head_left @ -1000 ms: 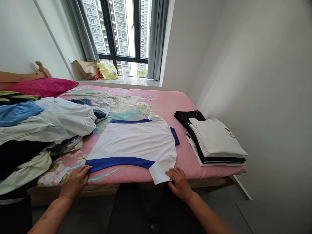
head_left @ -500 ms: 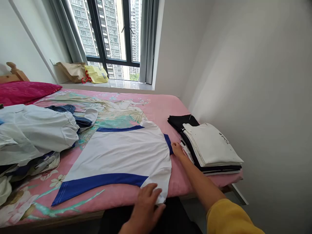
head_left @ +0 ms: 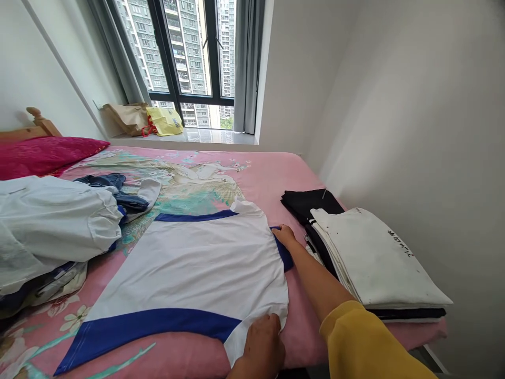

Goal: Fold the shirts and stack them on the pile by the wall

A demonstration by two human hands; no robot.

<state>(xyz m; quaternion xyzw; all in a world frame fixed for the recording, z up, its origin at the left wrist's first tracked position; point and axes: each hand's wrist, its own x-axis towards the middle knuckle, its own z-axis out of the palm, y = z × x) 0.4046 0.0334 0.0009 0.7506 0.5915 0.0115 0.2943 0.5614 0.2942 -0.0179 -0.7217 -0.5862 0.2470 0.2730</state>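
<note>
A white shirt (head_left: pixel 197 263) with blue side panels lies spread on the bed, its blue collar (head_left: pixel 284 255) towards the right. My right hand (head_left: pixel 286 237) reaches across to the collar's far side, with its fingers closed on the blue edge. Nearer the bed's front edge, my left hand (head_left: pixel 265 342) is closed on the white sleeve. Its fingertips are mostly hidden behind the knuckles.
Folded clothes, white over black, form a stack (head_left: pixel 374 258) at the right, by the wall. A loose clothes pile (head_left: pixel 59 226) covers the left side of the bed (head_left: pixel 268 171). Paper bags (head_left: pixel 132 117) stand on the windowsill.
My left hand has gone from spread fingers to a closed grip on the sleeve. The view has shifted and come closer to the bed. My right hand stays at the collar.
</note>
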